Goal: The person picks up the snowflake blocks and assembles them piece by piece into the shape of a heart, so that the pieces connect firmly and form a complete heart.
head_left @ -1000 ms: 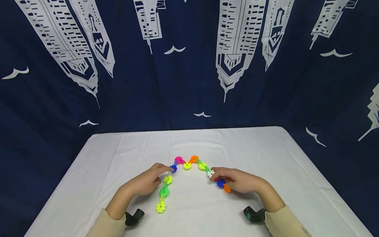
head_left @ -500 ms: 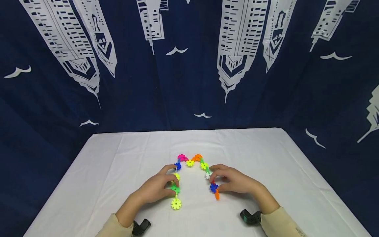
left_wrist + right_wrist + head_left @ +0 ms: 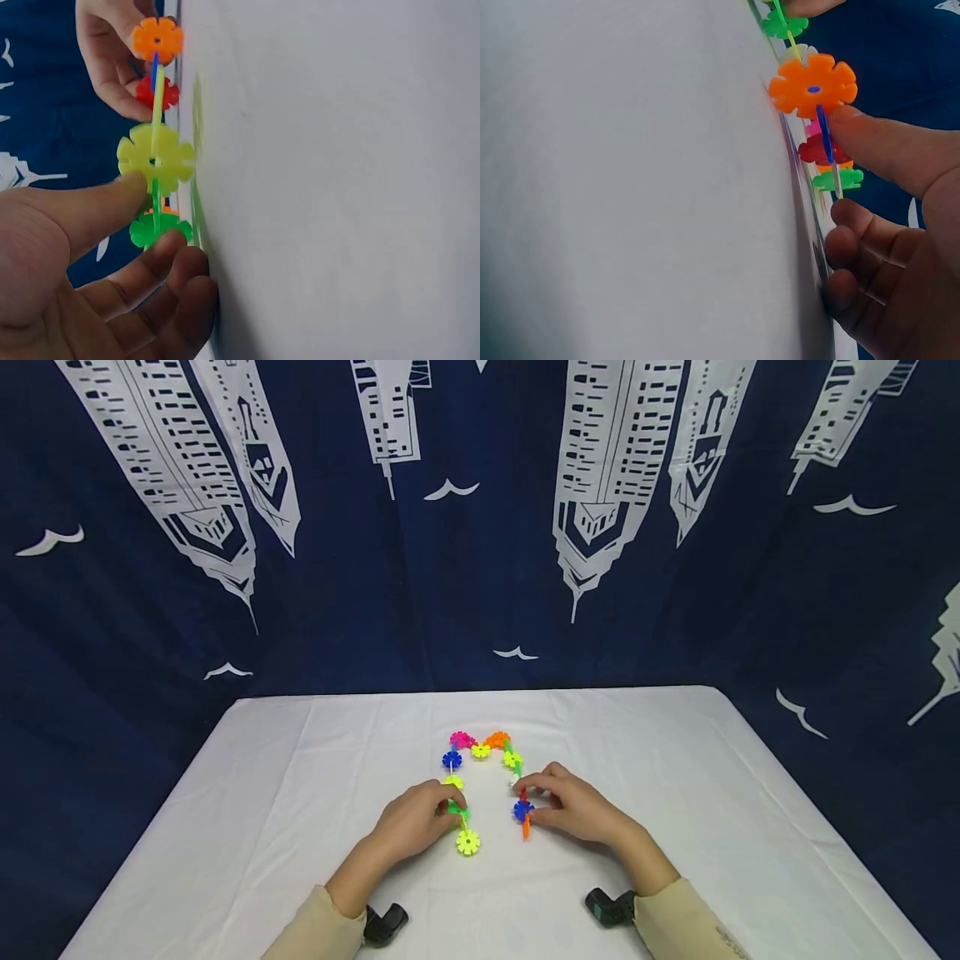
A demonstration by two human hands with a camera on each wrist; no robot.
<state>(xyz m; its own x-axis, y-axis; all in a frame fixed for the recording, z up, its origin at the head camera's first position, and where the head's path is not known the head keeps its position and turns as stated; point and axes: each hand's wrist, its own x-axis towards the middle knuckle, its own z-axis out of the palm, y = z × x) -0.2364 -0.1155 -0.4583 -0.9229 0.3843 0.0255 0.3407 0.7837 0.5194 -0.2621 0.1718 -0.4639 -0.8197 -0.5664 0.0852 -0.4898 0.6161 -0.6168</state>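
A chain of flower-shaped interlocking plastic discs lies on the table in an arch, with a pink disc (image 3: pixel 460 740) and an orange disc (image 3: pixel 498 739) at its top. My left hand (image 3: pixel 411 818) holds the left leg, thumb by the yellow end disc (image 3: pixel 155 159) and fingertips at the green disc (image 3: pixel 159 230). On the right leg, my right hand (image 3: pixel 576 803) has its thumb against the blue disc (image 3: pixel 522 811) and its index finger near the white disc (image 3: pixel 514 781), partly hiding it. An orange disc (image 3: pixel 814 86) ends this leg.
A white cloth covers the table (image 3: pixel 300 827), and a dark blue curtain (image 3: pixel 420 610) printed with buildings hangs behind it. Black devices, one at the left wrist (image 3: pixel 385 925) and one at the right wrist (image 3: pixel 609 907), stick out inward from the sleeves.
The left hand has taken hold farther down its leg, and both legs have drawn inward until nearly parallel. The whole chain has slid away from the person, and both hands have moved with it.
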